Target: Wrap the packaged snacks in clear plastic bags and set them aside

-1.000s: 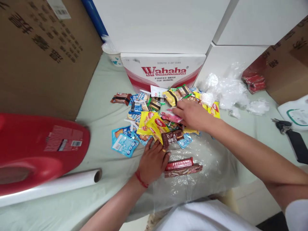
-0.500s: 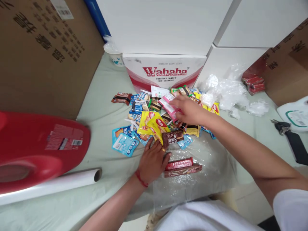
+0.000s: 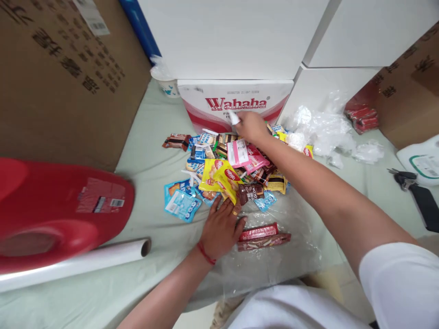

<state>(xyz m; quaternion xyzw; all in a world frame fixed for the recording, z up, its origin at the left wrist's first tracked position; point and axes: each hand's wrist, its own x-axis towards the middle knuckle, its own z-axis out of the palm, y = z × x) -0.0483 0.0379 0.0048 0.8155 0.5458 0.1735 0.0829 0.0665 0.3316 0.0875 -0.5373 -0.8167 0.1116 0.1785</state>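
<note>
My left hand (image 3: pixel 221 228) lies spread, palm down, its fingertips touching the near edge of the yellow nabati packets (image 3: pixel 216 171). Beyond the snack pile, in front of the Wahaha box, my right hand (image 3: pixel 252 127) is closed on a small white packet (image 3: pixel 234 119), mostly hidden by the fingers. Below that hand rests a pink packet (image 3: pixel 238 154) with a white label. A brown cocoa bar (image 3: pixel 251 193) and light-blue packets (image 3: pixel 183 205) lie at the pile's near side. Nearer to me, a red-wrapped bar (image 3: pixel 258 232) and a brown-wrapped stick (image 3: pixel 264 242) sit on clear plastic (image 3: pixel 274 267).
The Wahaha carton (image 3: pixel 202 103) stands behind the pile. Crumpled clear plastic (image 3: pixel 322 132) and red packets (image 3: pixel 361 119) are at right, with keys (image 3: pixel 408 180) nearer. At left are a red jug (image 3: pixel 61 205), a white tube (image 3: pixel 103 256) and a cardboard box (image 3: pixel 68 91).
My right hand has moved from the pink packet up and away to the box front, and the white packet has left the pile with it. My left hand stays in place.
</note>
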